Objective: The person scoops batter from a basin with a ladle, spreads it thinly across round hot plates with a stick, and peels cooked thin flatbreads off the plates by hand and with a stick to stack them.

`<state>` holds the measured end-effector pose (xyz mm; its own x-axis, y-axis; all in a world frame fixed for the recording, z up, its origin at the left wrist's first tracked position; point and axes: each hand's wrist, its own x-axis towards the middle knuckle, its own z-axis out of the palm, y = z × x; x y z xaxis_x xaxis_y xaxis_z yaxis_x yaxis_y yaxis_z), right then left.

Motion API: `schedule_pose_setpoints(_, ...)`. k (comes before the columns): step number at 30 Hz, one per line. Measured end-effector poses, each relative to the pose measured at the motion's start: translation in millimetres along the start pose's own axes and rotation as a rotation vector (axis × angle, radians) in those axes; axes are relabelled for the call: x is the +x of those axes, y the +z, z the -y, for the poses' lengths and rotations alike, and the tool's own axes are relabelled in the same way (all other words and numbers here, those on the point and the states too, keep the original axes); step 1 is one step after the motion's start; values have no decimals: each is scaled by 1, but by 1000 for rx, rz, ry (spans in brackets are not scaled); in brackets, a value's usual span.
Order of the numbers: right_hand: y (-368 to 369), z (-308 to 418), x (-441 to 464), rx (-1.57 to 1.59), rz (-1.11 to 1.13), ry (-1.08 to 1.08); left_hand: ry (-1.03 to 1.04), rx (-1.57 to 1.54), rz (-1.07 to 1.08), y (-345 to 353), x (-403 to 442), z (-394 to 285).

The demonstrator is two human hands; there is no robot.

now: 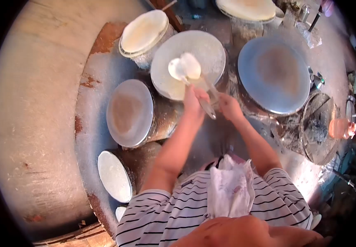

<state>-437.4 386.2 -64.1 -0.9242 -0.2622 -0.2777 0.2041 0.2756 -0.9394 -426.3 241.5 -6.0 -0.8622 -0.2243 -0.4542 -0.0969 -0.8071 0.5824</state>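
My left hand is closed around the handle of a ladle-like utensil, its handle end sticking out below the fist. My right hand grips the handle of a second ladle-like utensil, slanting up and to the left. The two rounded heads are white-coated and meet side by side. Whether they are deep or flat I cannot tell. Both are over a wide round griddle or pan with a pale, creamy surface; contact with it is unclear.
Dark-centred round griddles stand at the left and right. Pale-topped rounds sit at upper left, lower left and top right. A mesh-like round frame and an orange bottle are at the far right.
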Motion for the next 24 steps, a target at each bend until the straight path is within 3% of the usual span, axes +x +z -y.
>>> schedule_pose_setpoints(1, 8, -13, 16, -39, -39, -228, -37, -228, -19, 5, 0, 6)
schedule_pose_setpoints(2, 9, -7, 20, -205, -173, -425, -138, -475, 124, 2, 5, 5)
schedule_pose_setpoints(4, -12, 36, 6, -462, -84, -349, -377, -940, 404, -13, 22, -10)
schedule_pose_setpoints(5, -12, 19, 18, -445, -190, -479, -428, -1057, 394, -3, 13, -26)
schedule_pose_setpoints(7, -34, 17, 27, -96, -172, -283, -499, -1326, 287, 24, -43, -60)
schedule_pose_setpoints(8, -52, 11, 40, -165, -166, -257, -444, -1232, 328, 24, -58, -68)
schedule_pose_setpoints(10, -63, 2, 42, -282, 95, -206, -348, -1047, 508, 25, -77, -78)
schedule_pose_setpoints(12, -49, -5, 39, -437, 184, -456, -232, -906, 530, 31, -78, -86)
schedule_pose_setpoints(16, -54, -4, 48, -358, 23, -330, -316, -1065, 435, 56, -88, -109)
schedule_pose_setpoints(21, -60, -27, -30, -518, 73, -481, -422, -716, 633, 88, -110, -73)
schedule_pose_setpoints(22, -71, -39, -36, -431, 128, -459, -439, -652, 661, 95, -117, -60)
schedule_pose_setpoints(24, -100, -41, -69, -353, 72, -220, -543, -686, 683, 118, -131, -31)
